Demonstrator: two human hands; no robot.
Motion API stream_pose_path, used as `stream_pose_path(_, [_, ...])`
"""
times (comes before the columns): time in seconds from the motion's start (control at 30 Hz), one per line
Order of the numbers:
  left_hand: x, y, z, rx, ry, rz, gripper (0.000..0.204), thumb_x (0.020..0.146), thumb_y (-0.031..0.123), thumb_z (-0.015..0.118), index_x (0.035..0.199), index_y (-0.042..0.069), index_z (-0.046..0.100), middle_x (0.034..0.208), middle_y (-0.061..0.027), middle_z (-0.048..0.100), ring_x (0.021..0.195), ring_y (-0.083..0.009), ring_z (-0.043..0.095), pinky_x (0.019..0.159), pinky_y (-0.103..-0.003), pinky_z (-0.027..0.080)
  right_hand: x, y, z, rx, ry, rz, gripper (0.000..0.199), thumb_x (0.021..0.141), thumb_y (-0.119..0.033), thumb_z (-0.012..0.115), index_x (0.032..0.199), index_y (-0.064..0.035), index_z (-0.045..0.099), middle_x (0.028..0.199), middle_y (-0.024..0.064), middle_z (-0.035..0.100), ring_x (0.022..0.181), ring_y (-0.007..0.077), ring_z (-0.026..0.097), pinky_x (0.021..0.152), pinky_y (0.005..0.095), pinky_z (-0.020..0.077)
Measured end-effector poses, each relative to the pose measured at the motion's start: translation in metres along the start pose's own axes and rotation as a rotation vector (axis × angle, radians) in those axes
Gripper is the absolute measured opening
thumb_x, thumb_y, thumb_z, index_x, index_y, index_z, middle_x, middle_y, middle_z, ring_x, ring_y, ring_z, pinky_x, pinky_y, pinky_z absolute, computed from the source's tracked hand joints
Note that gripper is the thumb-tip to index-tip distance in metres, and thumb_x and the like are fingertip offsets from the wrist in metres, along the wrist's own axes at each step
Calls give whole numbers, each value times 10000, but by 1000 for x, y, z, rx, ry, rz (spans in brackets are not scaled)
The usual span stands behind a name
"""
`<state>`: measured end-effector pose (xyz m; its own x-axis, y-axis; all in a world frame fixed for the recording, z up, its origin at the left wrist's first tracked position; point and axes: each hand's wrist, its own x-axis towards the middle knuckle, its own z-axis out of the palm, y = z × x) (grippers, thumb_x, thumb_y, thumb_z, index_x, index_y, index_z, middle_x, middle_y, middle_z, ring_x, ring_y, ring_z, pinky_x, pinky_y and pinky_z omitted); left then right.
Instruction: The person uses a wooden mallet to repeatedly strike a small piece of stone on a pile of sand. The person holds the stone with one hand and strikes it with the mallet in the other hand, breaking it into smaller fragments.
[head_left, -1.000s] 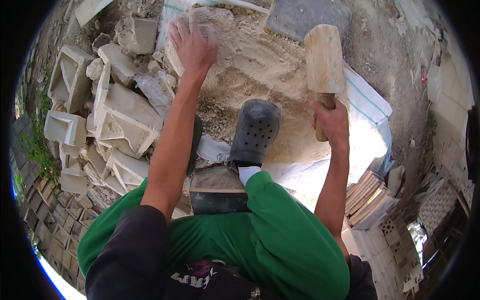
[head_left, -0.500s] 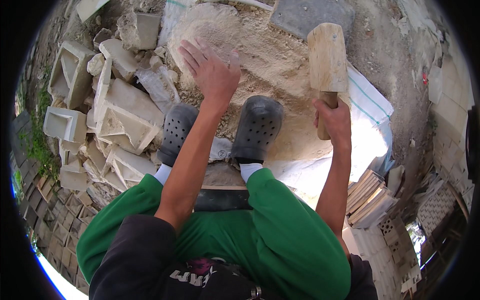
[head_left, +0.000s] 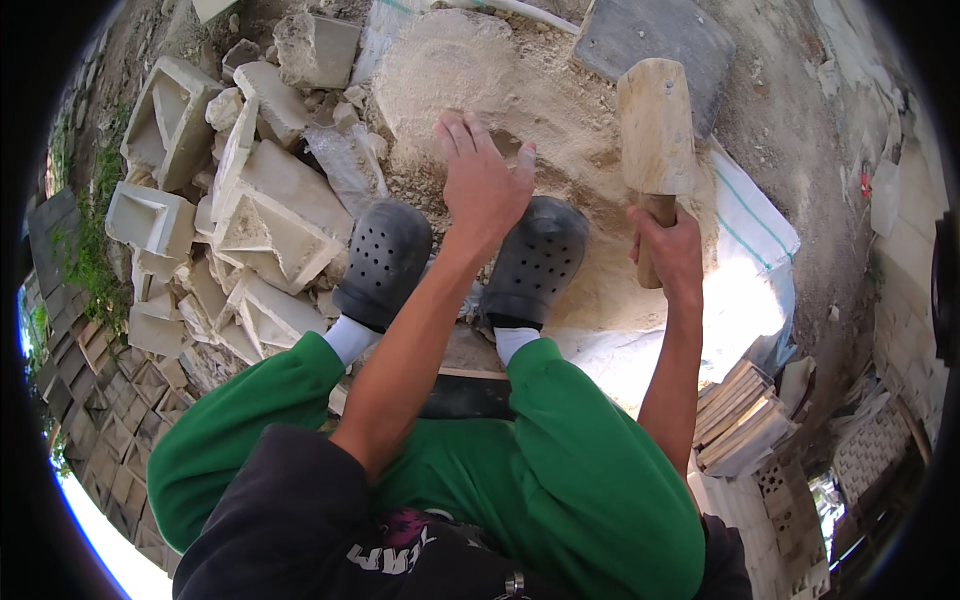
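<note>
My right hand (head_left: pixel 669 250) is wrapped round the handle of a wooden mallet (head_left: pixel 655 128), whose blocky pale head points away from me above the powder. My left hand (head_left: pixel 484 180) is open, palm down, with fingers stretched forward and thumb apart; it holds nothing. Beneath and beyond it lies a spread of pale, crumbly powder (head_left: pixel 560 110), with a rounded, flatter pale mass (head_left: pixel 445 75) at the far side. Whether my left fingertips touch the powder, I cannot tell.
Broken pale blocks and hollow moulded pieces (head_left: pixel 275 225) are heaped at the left. A dark grey slab (head_left: pixel 655 35) lies at the far right of the powder. White sheeting (head_left: pixel 750 215) shows under the powder, near a stack of thin slabs (head_left: pixel 740 415). My grey clogs (head_left: pixel 535 260) stand at the powder's near edge.
Relative to the powder and my clogs, my left hand has drawn back nearer and to the right. My right hand keeps the mallet raised in much the same place. The view has shifted slightly.
</note>
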<state>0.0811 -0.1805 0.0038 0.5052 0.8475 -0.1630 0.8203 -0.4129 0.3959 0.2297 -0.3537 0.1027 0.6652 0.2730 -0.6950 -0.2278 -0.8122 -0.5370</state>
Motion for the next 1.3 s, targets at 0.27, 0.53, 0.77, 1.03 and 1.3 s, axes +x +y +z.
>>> stream_pose_path(0.27, [56, 0, -92, -205, -253, 43, 362, 951, 380, 613, 1081, 53, 699, 914, -155, 744, 870, -384, 704, 805, -474, 534, 2, -17, 32, 3, -113, -95, 401, 795, -292, 735, 1023, 31, 673, 754, 99, 693, 568, 180, 664, 567, 327, 531])
stream_pose_path(0.53, [142, -100, -190, 640, -499, 649, 208, 904, 129, 598, 1072, 32, 674, 1006, -154, 697, 974, -342, 678, 825, -486, 526, -2, -74, 67, -212, -292, -220, 428, 763, -319, 723, 1013, 26, 675, 778, 143, 712, 584, 209, 680, 611, 347, 552])
stream_pose_path(0.77, [119, -132, -227, 752, -650, 754, 266, 853, 193, 701, 1066, 38, 668, 1024, -125, 664, 998, -320, 663, 824, -459, 538, 13, -96, 97, -407, -327, -312, 476, 751, -350, 724, 1030, 31, 667, 810, 159, 718, 579, 215, 684, 607, 352, 556])
stream_pose_path(1.03, [110, -159, -126, 399, -557, 710, 279, 842, 187, 693, 1063, 24, 646, 1036, -166, 658, 1011, -339, 660, 807, -464, 553, 24, -85, 109, -255, -385, -210, 441, 776, -319, 752, 1047, 18, 664, 712, 75, 655, 533, 165, 639, 535, 323, 521])
stream_pose_path(1.3, [115, -172, -96, 391, -568, 660, 361, 811, 268, 716, 1100, 78, 614, 955, -134, 626, 944, -344, 649, 792, -478, 535, 20, -91, 113, -269, -327, -134, 359, 797, -299, 763, 961, 0, 652, 684, 55, 625, 522, 152, 614, 513, 323, 498])
